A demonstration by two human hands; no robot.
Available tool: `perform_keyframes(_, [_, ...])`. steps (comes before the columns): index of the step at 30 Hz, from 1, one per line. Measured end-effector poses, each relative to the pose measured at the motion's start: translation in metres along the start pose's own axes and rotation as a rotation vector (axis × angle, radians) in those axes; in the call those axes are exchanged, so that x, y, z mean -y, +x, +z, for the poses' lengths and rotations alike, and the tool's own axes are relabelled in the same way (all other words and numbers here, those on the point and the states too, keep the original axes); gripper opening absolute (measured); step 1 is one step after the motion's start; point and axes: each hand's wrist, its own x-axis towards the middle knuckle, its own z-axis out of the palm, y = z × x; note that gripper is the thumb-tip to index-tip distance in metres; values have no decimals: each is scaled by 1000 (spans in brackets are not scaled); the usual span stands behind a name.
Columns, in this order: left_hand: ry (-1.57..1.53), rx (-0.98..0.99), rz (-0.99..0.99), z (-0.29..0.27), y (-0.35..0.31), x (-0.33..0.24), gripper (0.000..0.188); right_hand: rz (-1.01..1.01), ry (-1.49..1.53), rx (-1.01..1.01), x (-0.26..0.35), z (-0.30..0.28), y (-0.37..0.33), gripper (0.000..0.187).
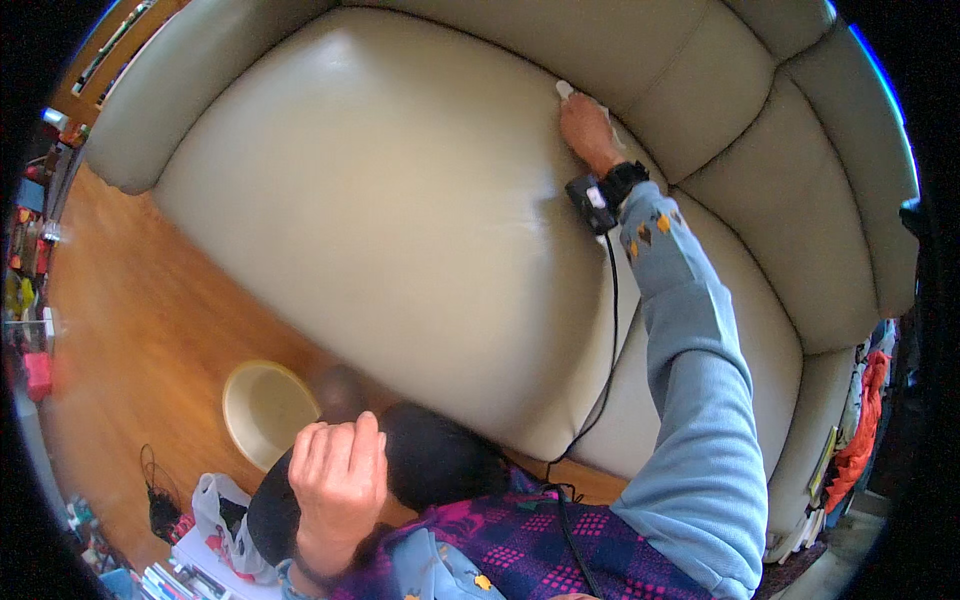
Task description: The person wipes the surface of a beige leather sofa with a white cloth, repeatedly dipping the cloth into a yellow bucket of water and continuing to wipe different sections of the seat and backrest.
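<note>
My right hand [590,132] reaches far across the beige leather sofa seat [400,200], to the crease where the seat meets the backrest [640,60]. It is closed on a white cloth [565,89], of which only small edges show past the fingers. The wrist wears a black strap with a small black box [592,203], and a cable hangs from the box. My left hand [340,480] is held up near my lap, its fingers curled together, with nothing seen in it.
A cream bucket [265,415] stands on the wooden floor [150,310] beside my leg. Near it are a white plastic bag [222,515] and some books [180,580]. Shelves with mixed items line the left edge. Orange fabric [860,430] hangs beyond the sofa's right arm.
</note>
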Motion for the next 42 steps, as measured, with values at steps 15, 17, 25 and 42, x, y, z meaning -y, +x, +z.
perform_keyframes(15, [30,18,-21,1,-2,5,25,-298,137,-126,98,5,39,25])
perform_keyframes(17, [48,2,-34,0,0,5,25,-355,207,-158,129,1,32,25])
perform_keyframes(25, [117,-130,-20,4,15,-5,19,-521,414,-93,228,-61,-32,24])
perform_keyframes(42, [76,-409,66,32,46,-5,9,-718,1096,386,337,-100,-181,34])
